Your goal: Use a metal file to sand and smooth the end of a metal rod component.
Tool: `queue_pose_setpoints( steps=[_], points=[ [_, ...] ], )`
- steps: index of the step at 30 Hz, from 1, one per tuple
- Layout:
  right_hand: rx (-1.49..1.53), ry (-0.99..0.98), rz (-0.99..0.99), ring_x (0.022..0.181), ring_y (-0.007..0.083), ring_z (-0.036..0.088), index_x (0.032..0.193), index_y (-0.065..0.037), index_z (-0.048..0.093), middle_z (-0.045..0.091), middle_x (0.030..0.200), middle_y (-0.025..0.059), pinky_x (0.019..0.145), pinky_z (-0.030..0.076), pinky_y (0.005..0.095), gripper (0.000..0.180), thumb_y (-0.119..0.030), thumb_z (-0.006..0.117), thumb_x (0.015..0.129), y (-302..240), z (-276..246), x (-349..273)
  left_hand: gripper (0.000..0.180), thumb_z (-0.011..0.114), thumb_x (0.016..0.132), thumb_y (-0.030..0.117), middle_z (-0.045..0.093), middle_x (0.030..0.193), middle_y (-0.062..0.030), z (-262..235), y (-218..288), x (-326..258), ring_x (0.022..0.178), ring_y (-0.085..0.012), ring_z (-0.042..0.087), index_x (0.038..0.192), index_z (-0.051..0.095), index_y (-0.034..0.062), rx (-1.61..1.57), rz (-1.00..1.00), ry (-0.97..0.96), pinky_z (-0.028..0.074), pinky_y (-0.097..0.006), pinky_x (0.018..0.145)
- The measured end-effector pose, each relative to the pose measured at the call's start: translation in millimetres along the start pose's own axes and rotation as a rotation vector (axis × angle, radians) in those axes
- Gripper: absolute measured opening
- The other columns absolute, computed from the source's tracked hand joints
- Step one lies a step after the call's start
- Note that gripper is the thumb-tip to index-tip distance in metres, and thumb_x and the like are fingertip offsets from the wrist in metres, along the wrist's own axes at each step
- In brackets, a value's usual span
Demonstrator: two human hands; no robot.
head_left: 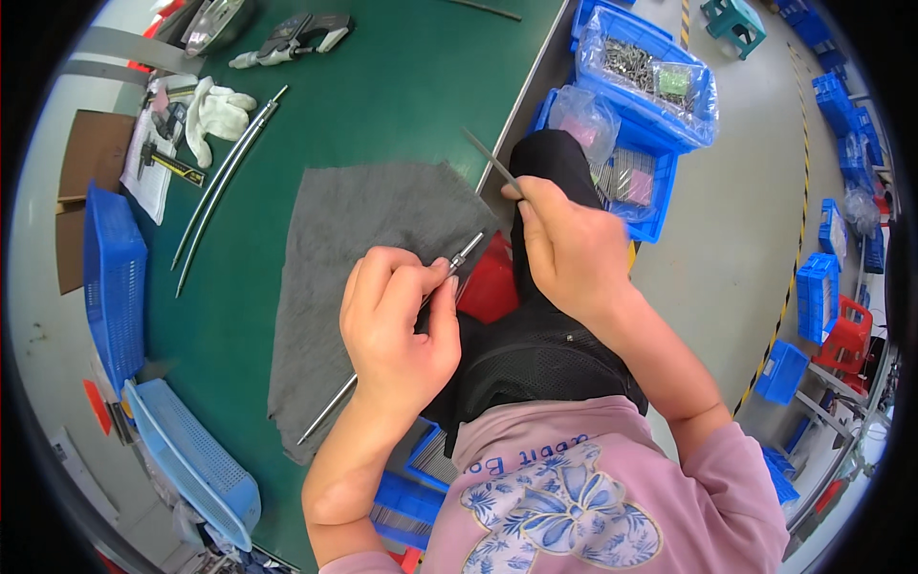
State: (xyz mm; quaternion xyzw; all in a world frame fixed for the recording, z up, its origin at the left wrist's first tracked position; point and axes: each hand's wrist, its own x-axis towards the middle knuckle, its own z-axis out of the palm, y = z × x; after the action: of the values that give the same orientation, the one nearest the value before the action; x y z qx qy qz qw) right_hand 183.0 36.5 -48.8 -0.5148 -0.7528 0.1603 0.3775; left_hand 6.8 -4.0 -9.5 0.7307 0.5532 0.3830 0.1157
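My left hand point(397, 325) is closed, its thumb and fingers pinching a slim metal rod point(328, 409) near its stepped upper end. The rod slants over a grey cloth point(335, 230) on the green tabletop point(382, 86), and my palm hides its middle. In my closed right hand point(579, 244) is a thin, dark, file-like strip point(490, 156) that points up and left. The strip is apart from the rod, beyond the table's edge. Two more long metal rods point(225, 177) lie side by side left of the cloth.
A micrometer-like tool point(292, 38) and a white glove point(220, 115) rest on the table's far left, near a caliper point(172, 165). Blue baskets point(115, 277) line the left edge. At the right, a blue bin point(703, 143) holds bagged metal parts. A red stool point(490, 282) shows below.
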Motion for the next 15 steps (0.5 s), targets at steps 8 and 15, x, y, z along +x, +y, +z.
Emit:
queue_pose_setpoints(
  steps=[8, 15],
  points=[
    [0.104, -0.010, 0.107, 0.055, 0.0277, 0.060, 0.116, -0.004, 0.060, 0.062, 0.070, 0.0139, 0.052, 0.045, 0.0330, 0.028, -0.002, 0.052, 0.090, 4.5, -5.1, -5.0, 0.017, 0.071, 0.067, -0.007, 0.055, 0.077, -0.0081, 0.6, 1.1, -0.1, 0.066, -0.0251, 0.053, 0.077, 0.061, 0.0018, 0.007, 0.025, 0.009, 0.042, -0.034, 0.056],
    [0.506, -0.031, 0.174, 0.057, 0.0230, 0.061, 0.128, -0.003, 0.051, 0.056, 0.066, 0.0094, 0.053, 0.046, 0.0307, 0.036, 0.002, 0.048, 0.092, -31.3, -14.2, -36.3, 0.019, 0.072, 0.066, -0.005, 0.056, 0.079, -0.0081, 0.8, 0.1, 2.8, 0.066, -0.0253, 0.054, 0.081, 0.063, 0.0012, 0.110, 0.105, 0.059, 0.043, -0.036, 0.057]
  ],
)
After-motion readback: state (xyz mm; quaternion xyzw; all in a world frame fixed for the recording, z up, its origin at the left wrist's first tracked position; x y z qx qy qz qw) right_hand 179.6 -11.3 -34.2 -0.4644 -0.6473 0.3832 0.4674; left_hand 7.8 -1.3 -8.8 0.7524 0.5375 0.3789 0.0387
